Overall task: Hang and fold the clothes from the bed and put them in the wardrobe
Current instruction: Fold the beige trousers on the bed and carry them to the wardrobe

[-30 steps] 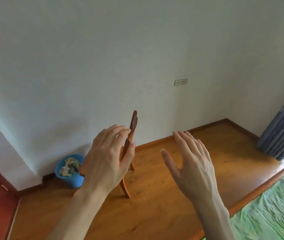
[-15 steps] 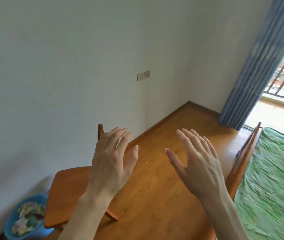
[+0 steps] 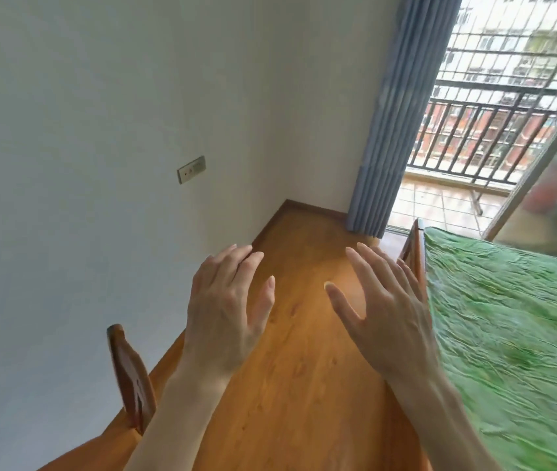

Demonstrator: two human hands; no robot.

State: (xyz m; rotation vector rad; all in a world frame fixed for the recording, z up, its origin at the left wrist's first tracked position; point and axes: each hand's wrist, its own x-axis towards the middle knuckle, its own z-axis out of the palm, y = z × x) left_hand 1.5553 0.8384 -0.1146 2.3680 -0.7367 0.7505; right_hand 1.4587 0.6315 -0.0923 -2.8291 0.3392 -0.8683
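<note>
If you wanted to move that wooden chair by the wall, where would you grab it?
Grip the top rail of the wooden chair backrest, coming down from above with the left hand, which hovers nearest and holds nothing. The rail is a narrow upright edge that fingers could wrap over. The seat is mostly hidden behind the forearm, so that seems a poorer choice.

The room is bright with daylight. The light comes in through the open balcony door [image 3: 467, 158], beside the blue curtain [image 3: 392, 113]. The buildings outside the door look washed out and pale. A shiny bright patch lies on the wood floor [image 3: 304, 351] near the curtain. The wall [image 3: 83, 130] is evenly lit with soft shadows. The green bed cover [image 3: 515, 334] looks smeared and blurry. Straight lines bend near the edges. Both hands look fairly sharp.
</note>
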